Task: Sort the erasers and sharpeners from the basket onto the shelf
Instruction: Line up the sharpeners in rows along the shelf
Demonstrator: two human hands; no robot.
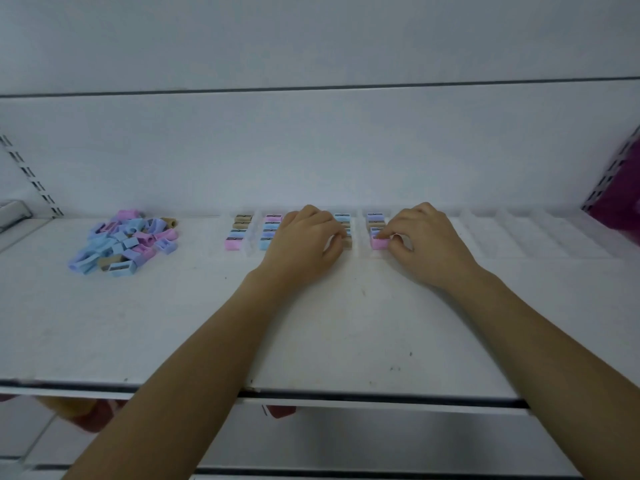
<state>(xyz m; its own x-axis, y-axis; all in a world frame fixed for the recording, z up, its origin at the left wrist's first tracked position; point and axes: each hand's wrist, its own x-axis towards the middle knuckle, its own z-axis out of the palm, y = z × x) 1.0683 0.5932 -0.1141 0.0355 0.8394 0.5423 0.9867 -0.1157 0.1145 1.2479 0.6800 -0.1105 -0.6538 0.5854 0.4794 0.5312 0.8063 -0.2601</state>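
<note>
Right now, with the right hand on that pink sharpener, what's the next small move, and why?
Probably nudge the pink sharpener back against its row and let go. The right hand pinches it at the row's front end, seemingly down on the shelf already, and a loose pile waits at far left.

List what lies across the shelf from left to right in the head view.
loose sharpener pile → pink-fronted column → blue-fronted column → left hand → pink sharpener, pinched by the right hand → right hand → clear dividers → magenta basket
</note>
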